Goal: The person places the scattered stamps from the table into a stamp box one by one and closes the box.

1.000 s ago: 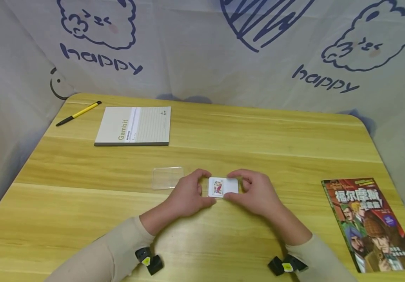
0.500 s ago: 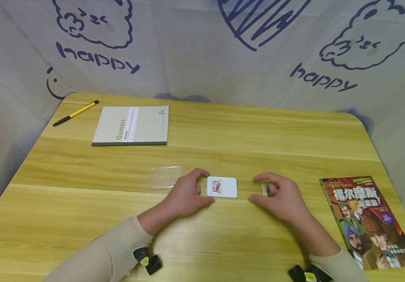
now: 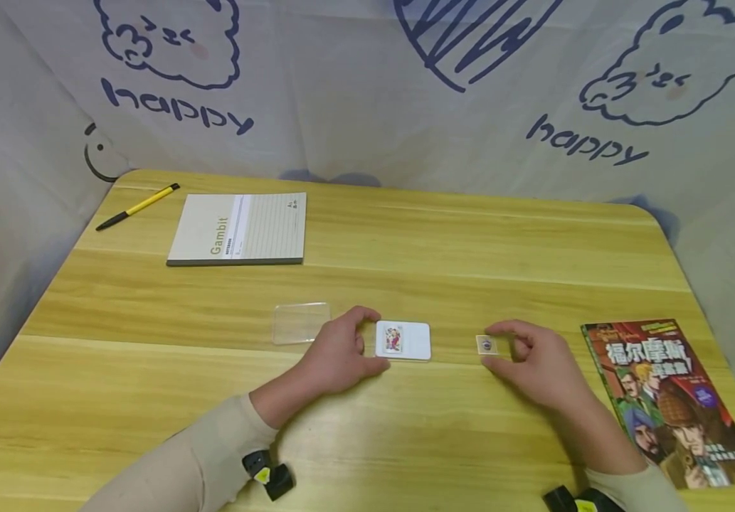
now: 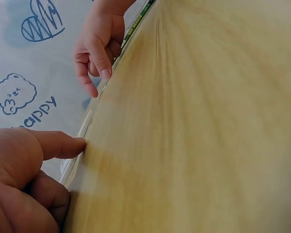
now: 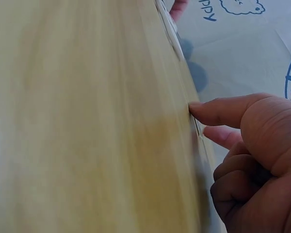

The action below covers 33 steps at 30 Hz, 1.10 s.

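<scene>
A small white rectangular tray (image 3: pixel 415 340) lies mid-table, with a small colourful picture square (image 3: pixel 393 339) in its left half. My left hand (image 3: pixel 339 354) grips the tray's left end, index finger at the far corner and thumb at the near one. To the right lies a small clear square piece (image 3: pixel 487 345) with a dark round mark. My right hand (image 3: pixel 536 363) holds it between thumb and index fingertip, at its far and near edges; the other fingers are curled. In the right wrist view the piece shows only as a thin edge beside the fingertips (image 5: pixel 196 108).
A clear flat lid (image 3: pixel 301 323) lies left of the tray, partly under my left hand in this view. Farther back are a Gambit notebook (image 3: pixel 237 229) and a yellow and black pen (image 3: pixel 138 207). A comic book (image 3: pixel 671 398) lies at the right edge.
My right hand has let go of the white tray's right end and moved right to the small clear piece, which was hidden earlier. My left hand has stayed on the tray.
</scene>
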Each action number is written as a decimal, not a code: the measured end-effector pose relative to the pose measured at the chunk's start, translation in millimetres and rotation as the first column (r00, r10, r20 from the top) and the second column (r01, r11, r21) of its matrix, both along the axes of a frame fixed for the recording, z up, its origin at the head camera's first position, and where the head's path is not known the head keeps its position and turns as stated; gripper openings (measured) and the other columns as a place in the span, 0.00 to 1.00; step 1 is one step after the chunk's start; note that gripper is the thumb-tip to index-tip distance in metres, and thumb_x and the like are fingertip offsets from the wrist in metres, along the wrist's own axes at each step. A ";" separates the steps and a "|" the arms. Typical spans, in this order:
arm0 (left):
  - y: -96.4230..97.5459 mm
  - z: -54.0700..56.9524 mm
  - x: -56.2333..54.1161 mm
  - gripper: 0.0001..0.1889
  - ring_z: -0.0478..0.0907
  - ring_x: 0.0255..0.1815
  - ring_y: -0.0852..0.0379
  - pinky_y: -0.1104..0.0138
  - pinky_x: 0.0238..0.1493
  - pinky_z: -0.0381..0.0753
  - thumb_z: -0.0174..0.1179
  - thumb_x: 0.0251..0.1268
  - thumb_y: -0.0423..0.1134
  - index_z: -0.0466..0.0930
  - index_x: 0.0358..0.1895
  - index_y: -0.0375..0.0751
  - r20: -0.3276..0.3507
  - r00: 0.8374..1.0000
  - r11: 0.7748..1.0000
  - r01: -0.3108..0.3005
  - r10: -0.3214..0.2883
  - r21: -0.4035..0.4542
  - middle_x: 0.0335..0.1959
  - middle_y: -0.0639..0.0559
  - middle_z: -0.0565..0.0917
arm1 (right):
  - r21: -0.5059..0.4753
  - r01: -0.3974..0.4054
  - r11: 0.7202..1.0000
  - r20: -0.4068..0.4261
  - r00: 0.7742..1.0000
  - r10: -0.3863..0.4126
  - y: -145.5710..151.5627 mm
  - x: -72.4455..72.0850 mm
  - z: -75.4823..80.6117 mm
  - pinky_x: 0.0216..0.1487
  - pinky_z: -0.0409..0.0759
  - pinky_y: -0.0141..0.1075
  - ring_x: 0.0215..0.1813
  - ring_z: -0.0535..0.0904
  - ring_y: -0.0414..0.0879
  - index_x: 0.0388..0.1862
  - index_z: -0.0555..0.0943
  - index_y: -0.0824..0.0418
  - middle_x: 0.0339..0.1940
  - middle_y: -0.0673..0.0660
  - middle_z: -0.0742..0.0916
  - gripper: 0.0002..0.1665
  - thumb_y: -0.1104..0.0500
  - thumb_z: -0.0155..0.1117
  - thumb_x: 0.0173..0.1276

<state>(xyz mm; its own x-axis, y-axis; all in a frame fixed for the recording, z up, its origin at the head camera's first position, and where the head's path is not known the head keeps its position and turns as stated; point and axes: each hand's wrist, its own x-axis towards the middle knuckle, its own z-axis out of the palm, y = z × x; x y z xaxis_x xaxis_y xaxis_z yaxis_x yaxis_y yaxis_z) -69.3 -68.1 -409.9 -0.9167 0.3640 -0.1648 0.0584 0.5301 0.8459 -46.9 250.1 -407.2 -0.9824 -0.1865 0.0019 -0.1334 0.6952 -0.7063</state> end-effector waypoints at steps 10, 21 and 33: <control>-0.2 -0.4 -0.3 0.35 0.64 0.17 0.63 0.67 0.21 0.66 0.77 0.50 0.36 0.72 0.63 0.34 -0.028 1.000 1.000 0.009 -0.009 0.005 0.17 0.56 0.70 | 0.006 -0.017 1.000 0.097 0.995 0.017 3.0 -5.7 3.3 0.29 0.67 0.37 0.17 0.57 0.40 0.46 0.84 0.60 0.14 0.47 0.63 0.16 0.56 0.76 0.63; 0.4 0.8 -0.3 0.35 0.64 0.16 0.62 0.68 0.19 0.65 0.77 0.51 0.35 0.72 0.63 0.34 -0.009 1.000 1.000 0.009 -0.008 0.011 0.17 0.55 0.70 | -0.033 0.001 0.999 0.004 1.000 -0.001 0.3 -2.1 2.5 0.23 0.64 0.36 0.20 0.62 0.42 0.40 0.84 0.54 0.31 0.52 0.81 0.12 0.59 0.78 0.60; 0.2 -1.4 0.1 0.35 0.63 0.16 0.62 0.68 0.20 0.65 0.77 0.51 0.35 0.72 0.63 0.34 -0.016 1.000 1.000 0.004 -0.004 -0.003 0.17 0.55 0.69 | -0.050 -0.015 0.999 0.072 0.997 0.019 4.4 -1.4 -2.0 0.16 0.63 0.35 0.15 0.60 0.40 0.41 0.84 0.51 0.37 0.49 0.86 0.18 0.60 0.82 0.53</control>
<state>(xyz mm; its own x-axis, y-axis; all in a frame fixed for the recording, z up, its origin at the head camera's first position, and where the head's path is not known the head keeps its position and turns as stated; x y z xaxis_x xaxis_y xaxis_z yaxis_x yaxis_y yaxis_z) -69.2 -67.9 -411.2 -0.9179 0.3671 -0.1510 0.0742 0.5325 0.8432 -48.2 254.5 -409.2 -0.9770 -0.2049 -0.0598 -0.0921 0.6572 -0.7480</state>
